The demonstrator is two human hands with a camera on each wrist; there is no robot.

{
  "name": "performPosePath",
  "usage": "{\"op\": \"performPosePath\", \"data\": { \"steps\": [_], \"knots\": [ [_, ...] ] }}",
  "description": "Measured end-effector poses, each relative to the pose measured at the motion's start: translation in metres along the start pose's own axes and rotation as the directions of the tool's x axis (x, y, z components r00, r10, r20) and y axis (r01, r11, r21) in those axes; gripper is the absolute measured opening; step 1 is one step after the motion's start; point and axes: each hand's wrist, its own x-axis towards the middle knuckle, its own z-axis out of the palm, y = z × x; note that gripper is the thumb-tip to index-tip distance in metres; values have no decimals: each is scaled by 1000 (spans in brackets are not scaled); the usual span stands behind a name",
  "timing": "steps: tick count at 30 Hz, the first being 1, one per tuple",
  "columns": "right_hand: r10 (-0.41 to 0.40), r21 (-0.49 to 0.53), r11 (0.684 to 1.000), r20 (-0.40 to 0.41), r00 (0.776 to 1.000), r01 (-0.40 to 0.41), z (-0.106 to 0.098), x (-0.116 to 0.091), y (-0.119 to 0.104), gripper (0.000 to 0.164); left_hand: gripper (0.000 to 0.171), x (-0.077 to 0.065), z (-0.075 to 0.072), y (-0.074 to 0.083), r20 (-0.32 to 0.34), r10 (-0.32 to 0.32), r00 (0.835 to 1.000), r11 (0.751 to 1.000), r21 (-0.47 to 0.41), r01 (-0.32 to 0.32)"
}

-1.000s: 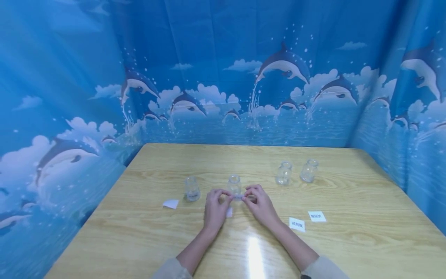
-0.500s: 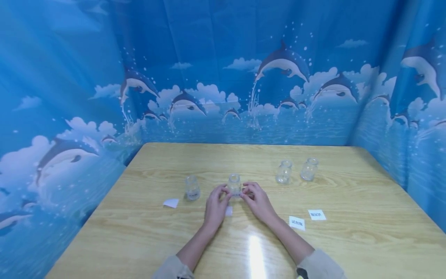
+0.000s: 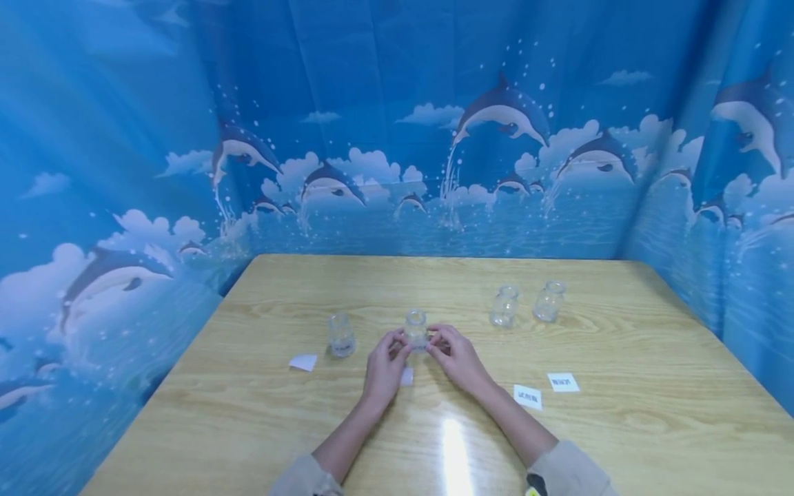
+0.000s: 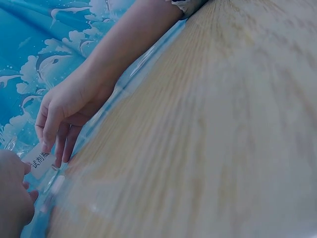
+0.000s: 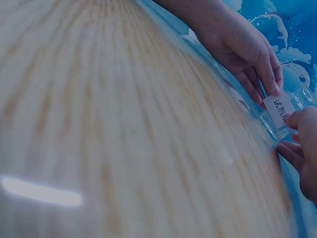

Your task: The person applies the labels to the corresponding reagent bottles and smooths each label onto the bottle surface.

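Note:
A small clear glass bottle (image 3: 415, 324) stands upright at the middle of the table between both hands. Against its front is a white label (image 5: 278, 109) with dark handwritten characters. My left hand (image 3: 384, 368) grips the bottle from the left, thumb at the label's edge. From the other side my right hand (image 3: 455, 358) does the same, its thumb on the label's opposite end in the left wrist view. Both hands' remaining fingers curl around toward the bottle's sides. Partly behind my left hand lies a small white paper piece (image 3: 406, 376).
Another glass bottle (image 3: 342, 335), with dark writing low on its front, stands at left beside a blank paper piece (image 3: 303, 362). Two glass bottles (image 3: 504, 306) stand back right. Two written labels (image 3: 527, 397) lie front right. A dolphin-print curtain (image 3: 397, 172) surrounds the table.
A second ago the fingertips held the label's ends low before the bottle. Since then both hands have shifted slightly forward, bringing their fingers around the bottle's sides and the label against its front.

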Motion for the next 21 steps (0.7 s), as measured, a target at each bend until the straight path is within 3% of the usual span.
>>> {"op": "performPosePath", "data": {
  "steps": [7,21],
  "knots": [
    [9,-15,1000,11,1000,-8,0,0,-1,7,4,1,-2,-2,-14,56,998,998,-21,-57],
    [-12,-66,998,-36,999,9,2,2,-2,8,6,6,-1,-6,-36,77,996,997,-1,-77]
  ]
}}
